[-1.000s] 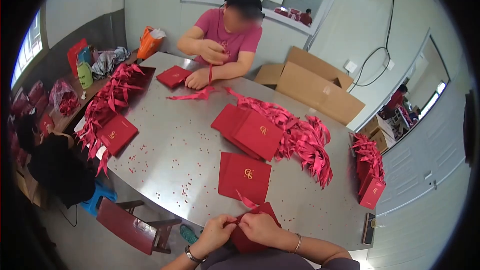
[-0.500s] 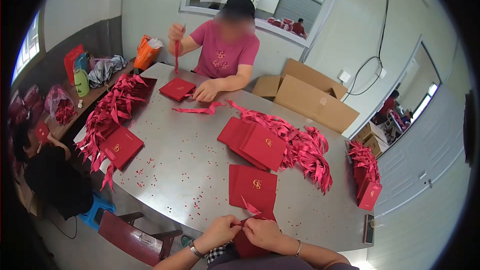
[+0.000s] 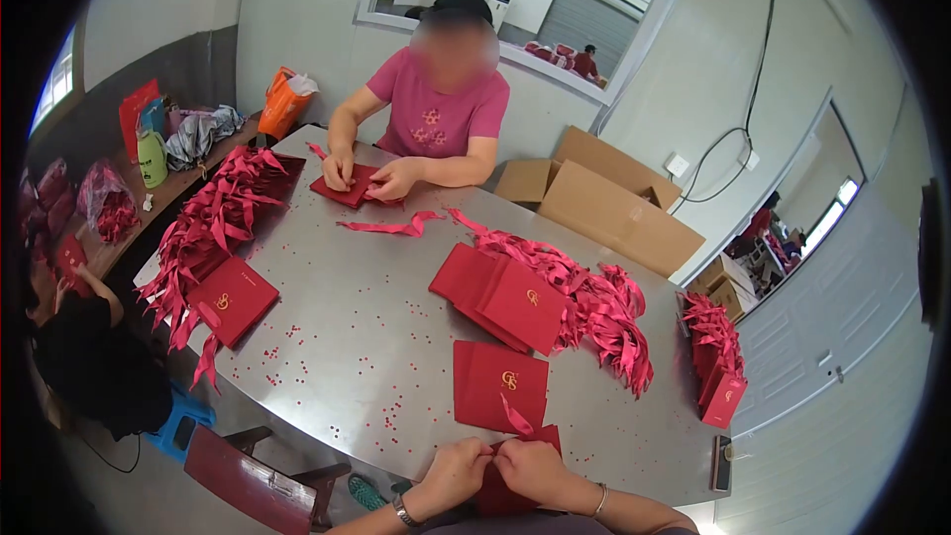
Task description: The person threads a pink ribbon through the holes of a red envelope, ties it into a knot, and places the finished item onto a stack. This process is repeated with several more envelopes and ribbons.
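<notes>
At the table's near edge, my left hand point(image 3: 457, 473) and my right hand point(image 3: 531, 470) meet with fingertips pinched together at the top of a red card or bag point(image 3: 503, 501). A short ribbon end point(image 3: 516, 414) sticks up just beyond my fingers. What exactly each hand pinches is too small to tell apart from the red item. Directly beyond lie flat red pieces with a gold logo point(image 3: 485, 388). Farther off is a fanned stack of red pieces point(image 3: 482, 289), beside a heap of red ribbons point(image 3: 606, 315).
Across the metal table point(image 3: 337, 307), a co-worker in pink point(image 3: 436, 119) handles red pieces. Ribboned red bags point(image 3: 213, 223) line the left side, others point(image 3: 715, 347) the right. A phone point(image 3: 722, 464) lies at the right edge. Another person point(image 3: 99, 367) sits at left; a chair point(image 3: 248, 485) stands near.
The co-worker's raised hand has come down onto the red pieces with the ribbon. My hands remain pinched together and have shifted slightly right and down in view.
</notes>
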`<act>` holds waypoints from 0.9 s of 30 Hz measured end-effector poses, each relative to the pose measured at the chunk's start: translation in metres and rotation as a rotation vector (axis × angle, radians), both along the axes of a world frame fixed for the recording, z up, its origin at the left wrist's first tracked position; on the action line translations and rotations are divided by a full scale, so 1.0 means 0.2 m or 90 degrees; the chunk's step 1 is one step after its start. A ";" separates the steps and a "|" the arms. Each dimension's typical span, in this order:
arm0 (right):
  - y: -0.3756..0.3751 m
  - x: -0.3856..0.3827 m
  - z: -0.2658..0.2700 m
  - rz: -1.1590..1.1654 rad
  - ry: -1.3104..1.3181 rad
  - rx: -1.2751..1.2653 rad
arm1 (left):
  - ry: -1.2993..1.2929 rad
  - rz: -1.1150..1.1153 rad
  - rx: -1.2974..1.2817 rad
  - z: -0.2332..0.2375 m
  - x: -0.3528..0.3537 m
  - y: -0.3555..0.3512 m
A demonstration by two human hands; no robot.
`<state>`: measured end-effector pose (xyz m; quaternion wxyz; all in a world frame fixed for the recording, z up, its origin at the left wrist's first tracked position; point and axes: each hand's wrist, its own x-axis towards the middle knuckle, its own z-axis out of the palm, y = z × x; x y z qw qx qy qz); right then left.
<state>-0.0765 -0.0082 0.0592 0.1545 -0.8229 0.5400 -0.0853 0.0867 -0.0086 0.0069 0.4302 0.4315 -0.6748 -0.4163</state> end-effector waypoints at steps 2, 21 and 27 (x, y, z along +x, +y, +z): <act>0.04 0.01 0.00 0.000 0.050 -0.044 | 0.017 0.008 0.013 0.00 -0.02 -0.01; 0.03 -0.19 -0.06 0.088 0.066 -0.043 | -0.052 -0.080 0.210 0.00 -0.12 0.01; 0.00 -0.21 0.02 0.046 -0.014 0.009 | -0.037 0.027 0.076 0.03 -0.20 0.04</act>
